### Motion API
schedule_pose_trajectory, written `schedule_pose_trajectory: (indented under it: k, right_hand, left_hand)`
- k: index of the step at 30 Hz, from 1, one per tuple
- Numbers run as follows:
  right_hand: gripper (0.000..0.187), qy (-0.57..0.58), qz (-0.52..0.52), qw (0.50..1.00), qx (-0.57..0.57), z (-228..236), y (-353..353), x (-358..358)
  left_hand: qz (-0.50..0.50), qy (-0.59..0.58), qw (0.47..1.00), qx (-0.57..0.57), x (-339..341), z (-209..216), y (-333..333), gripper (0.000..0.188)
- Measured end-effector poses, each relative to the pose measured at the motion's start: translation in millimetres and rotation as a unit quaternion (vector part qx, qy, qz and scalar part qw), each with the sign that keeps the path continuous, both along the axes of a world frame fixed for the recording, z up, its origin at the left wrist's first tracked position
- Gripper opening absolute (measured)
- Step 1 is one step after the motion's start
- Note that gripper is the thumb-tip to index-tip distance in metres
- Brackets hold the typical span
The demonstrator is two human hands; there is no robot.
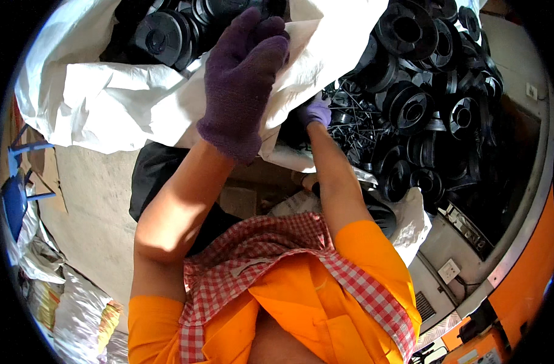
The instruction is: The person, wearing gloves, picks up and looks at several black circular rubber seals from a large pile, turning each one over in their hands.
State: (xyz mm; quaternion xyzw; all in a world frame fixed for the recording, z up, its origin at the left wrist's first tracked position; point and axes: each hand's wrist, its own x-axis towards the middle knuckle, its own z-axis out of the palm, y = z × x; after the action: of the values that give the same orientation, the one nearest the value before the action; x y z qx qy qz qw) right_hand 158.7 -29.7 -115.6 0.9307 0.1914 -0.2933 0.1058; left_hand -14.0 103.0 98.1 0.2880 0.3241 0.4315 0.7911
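Observation:
My left hand (243, 85), in a dark purple knitted glove, is raised over the rim of a white woven sack (119, 91). Its fingers curve loosely, somewhat apart from the thumb, and no held thing shows. Black plastic spools (158, 36) lie in that sack, just beyond the fingertips. My right hand (317, 111), in a purple glove lit by the sun, reaches low beside the sack, at the left edge of a heap of thin black plastic sticks (359, 121). Its fingers are hidden in shadow, so their grip does not show.
A big pile of black spools (408, 109) rises at the right against a grey metal edge (529, 164). A wall socket (449, 270) sits below it, near an orange machine panel (523, 255). Blue metal frames (16, 194) and filled white sacks (77, 309) stand at the left.

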Motion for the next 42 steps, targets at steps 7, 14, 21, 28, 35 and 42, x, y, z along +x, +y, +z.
schedule_pose_trajectory:
  k: [7,14,21,28,35,42]
  right_hand:
    - [0.093,0.062,0.089,0.993,0.056,28,-26,29]
    - [0.075,0.286,0.005,0.911,0.296,48,-63,82]
    - [0.056,0.401,-0.033,0.843,0.357,86,-96,127]
    - [0.056,0.42,-0.142,0.736,0.511,154,-106,125]
    - [0.048,0.398,-0.233,0.607,0.647,225,-120,101]
    - [0.041,0.31,-0.296,0.502,0.751,284,-166,110]
  left_hand:
    - [0.006,-0.014,1.0,0.004,0,-11,3,0.044]
    - [-0.024,-0.06,0.997,0.043,-5,-33,11,0.04]
    - [-0.021,-0.015,0.997,0.067,-3,-28,11,0.041]
    - [-0.037,0.01,0.996,0.085,-3,-31,14,0.047]
    - [-0.048,0.083,0.983,0.158,-10,-31,22,0.053]
    - [0.0,0.031,0.999,0.031,8,-22,17,0.048]
